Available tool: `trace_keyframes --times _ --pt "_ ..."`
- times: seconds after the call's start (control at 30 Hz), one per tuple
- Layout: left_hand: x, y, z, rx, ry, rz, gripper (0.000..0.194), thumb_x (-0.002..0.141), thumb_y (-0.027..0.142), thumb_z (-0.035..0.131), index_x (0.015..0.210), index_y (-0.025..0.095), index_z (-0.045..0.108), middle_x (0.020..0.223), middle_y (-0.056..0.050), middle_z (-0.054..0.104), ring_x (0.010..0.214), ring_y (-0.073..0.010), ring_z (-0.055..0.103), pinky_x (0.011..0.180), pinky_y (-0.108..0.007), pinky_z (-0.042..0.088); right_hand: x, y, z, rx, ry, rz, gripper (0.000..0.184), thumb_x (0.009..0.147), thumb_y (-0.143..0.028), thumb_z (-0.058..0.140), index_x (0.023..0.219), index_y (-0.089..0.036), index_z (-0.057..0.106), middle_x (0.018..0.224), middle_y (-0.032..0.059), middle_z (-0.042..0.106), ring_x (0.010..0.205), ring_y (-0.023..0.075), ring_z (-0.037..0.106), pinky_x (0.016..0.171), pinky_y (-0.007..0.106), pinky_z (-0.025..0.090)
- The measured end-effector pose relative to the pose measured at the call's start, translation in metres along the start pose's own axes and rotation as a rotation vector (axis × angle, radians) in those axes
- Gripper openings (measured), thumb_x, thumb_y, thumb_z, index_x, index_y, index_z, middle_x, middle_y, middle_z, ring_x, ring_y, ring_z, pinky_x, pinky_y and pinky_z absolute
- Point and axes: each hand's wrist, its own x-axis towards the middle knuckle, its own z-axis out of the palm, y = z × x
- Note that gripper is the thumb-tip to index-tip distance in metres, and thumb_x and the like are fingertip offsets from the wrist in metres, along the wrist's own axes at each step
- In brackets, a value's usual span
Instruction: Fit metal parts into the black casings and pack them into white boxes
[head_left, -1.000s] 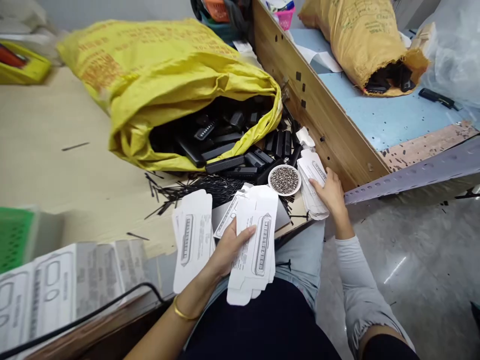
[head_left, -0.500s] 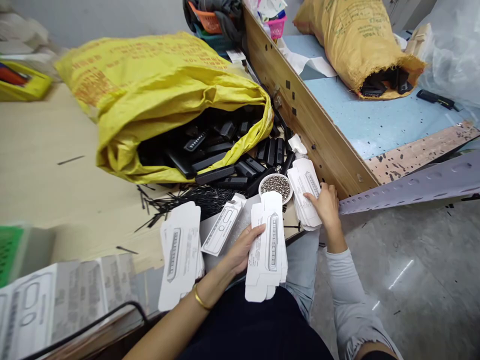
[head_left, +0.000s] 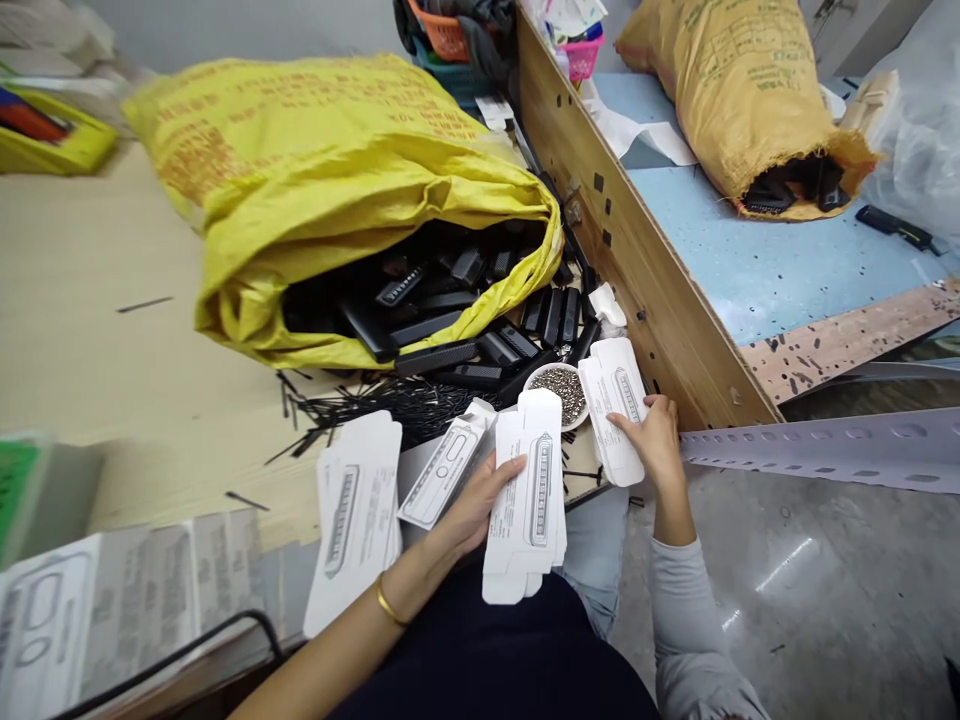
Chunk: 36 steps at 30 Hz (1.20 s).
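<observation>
Your left hand (head_left: 478,507) and its stack of flat white printed cartons (head_left: 529,525) now sit closer to the small round white bowl (head_left: 587,408)

Compared with a second ago, this shift uncovers more of the white printed cardboard box (head_left: 442,472), which lies just left of your stack. You keep that stack clamped, the left thumb across its face and the fingers hidden behind it. A gold-coloured bangle (head_left: 387,602) circles your left wrist.

Your right hand (head_left: 654,442) closes on a second stack of flat white cartons (head_left: 609,385), thumb over the printed face, fingers at the edge facing the brown wooden partition (head_left: 652,245). It is just right of the bowl; whether it is lifted, I cannot tell. A third white carton stack (head_left: 358,525) lies to the left, near your left forearm.

Small silvery metal pieces (head_left: 561,383) fill the bowl. Beyond it, black plastic cases (head_left: 435,357) spill from the mouth of a bright yellow sack (head_left: 315,240). Thin black sticks (head_left: 375,404) lie heaped between that sack and the box. Past the partition, an orange-yellow woven sack (head_left: 742,100) rests on a pale blue surface (head_left: 705,250).
</observation>
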Motion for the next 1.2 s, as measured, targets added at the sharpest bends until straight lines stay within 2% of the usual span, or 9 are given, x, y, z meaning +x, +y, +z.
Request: trace_keyframes --times 0.17,0.43,0.6,0.73,0.8,0.9,1.0,1.13,1.2 --pt "0.008 0.000 0.006 -0.028 -0.024 -0.025 0.051 0.076 0.027 0.071 0.122 0.013 0.052 0.091 -0.011 0.072 0.076 -0.0228 0.070 0.071 -0.033 0.056 0.003 0.012 0.002 0.087 -0.067 0.015 0.070 0.065 -0.053 0.070 0.119 -0.014 0.047 0.116 0.0182 0.060 0.107 0.0334 0.058 0.086 0.043 0.047" --pt "0.032 -0.003 0.044 -0.169 -0.206 -0.060 0.042 0.084 0.022 0.062 0.122 0.008 0.053 0.098 -0.015 0.071 0.081 -0.0227 0.070 0.078 -0.034 0.056 -0.002 0.008 0.001 0.094 -0.046 0.105 0.065 0.054 -0.056 0.076 0.099 -0.016 0.049 0.111 0.0187 0.061 0.103 0.0329 0.060 0.081 0.041 0.049" --pt "0.032 -0.007 0.046 -0.201 -0.221 -0.064 0.044 0.084 0.023 0.062 0.124 0.008 0.053 0.098 -0.015 0.071 0.084 -0.0229 0.070 0.082 -0.035 0.056 -0.013 0.003 -0.012 0.240 -0.085 0.079 0.058 0.055 -0.051 0.077 0.092 -0.021 0.043 0.100 0.0122 0.066 0.090 0.0289 0.065 0.073 0.038 0.051" --pt "0.022 -0.009 0.035 -0.259 -0.226 -0.034 0.048 0.082 0.024 0.065 0.126 0.009 0.052 0.097 -0.014 0.072 0.087 -0.0247 0.070 0.087 -0.037 0.054 -0.040 -0.006 -0.027 0.341 -0.049 0.049 0.060 0.056 -0.048 0.078 0.098 -0.021 0.044 0.099 0.0093 0.067 0.088 0.0268 0.066 0.072 0.038 0.052" --pt "0.015 -0.010 0.026 -0.299 -0.259 0.002 0.051 0.079 0.028 0.068 0.125 0.011 0.053 0.098 -0.013 0.072 0.092 -0.0266 0.069 0.091 -0.040 0.053 -0.058 -0.018 -0.029 0.392 -0.096 0.007 0.064 0.057 -0.046 0.078 0.106 -0.022 0.044 0.104 0.0091 0.066 0.090 0.0259 0.066 0.074 0.038 0.053" --pt "0.009 -0.012 0.007 -0.320 -0.308 0.089 0.051 0.074 0.031 0.073 0.119 0.012 0.058 0.100 -0.011 0.072 0.097 -0.0280 0.068 0.095 -0.040 0.051 -0.083 -0.043 -0.018 0.397 -0.245 -0.097 0.066 0.066 -0.040 0.073 0.121 -0.022 0.040 0.109 0.0092 0.065 0.093 0.0252 0.065 0.080 0.040 0.053" --pt "0.006 -0.016 -0.015 -0.314 -0.302 0.169 0.044 0.072 0.026 0.074 0.113 0.014 0.061 0.103 -0.008 0.072 0.096 -0.0250 0.069 0.094 -0.035 0.052 -0.100 -0.069 0.002 0.371 -0.301 -0.247 0.060 0.079 -0.036 0.062 0.131 -0.022 0.036 0.122 0.0119 0.058 0.108 0.0268 0.059 0.092 0.044 0.048" --pt "0.007 -0.020 -0.043 -0.340 -0.306 0.174 0.036 0.077 0.025 0.070 0.111 0.015 0.063 0.102 -0.006 0.073 0.094 -0.0222 0.070 0.094 -0.032 0.053 -0.113 -0.086 0.014 0.394 -0.346 -0.393 0.049 0.092 -0.038 0.042 0.137 -0.021 0.033 0.134 0.0132 0.047 0.128 0.0265 0.043 0.107 0.046 0.036" --pt "0.008 -0.021 -0.056 -0.370 -0.344 0.135 0.034 0.079 0.028 0.068 0.110 0.014 0.064 0.100 -0.006 0.074 0.094 -0.0224 0.070 0.095 -0.032 0.052 -0.113 -0.086 0.014 0.462 -0.413 -0.442 0.047 0.095 -0.041 0.036 0.138 -0.023 0.035 0.133 0.0110 0.049 0.127 0.0246 0.044 0.107 0.043 0.036"
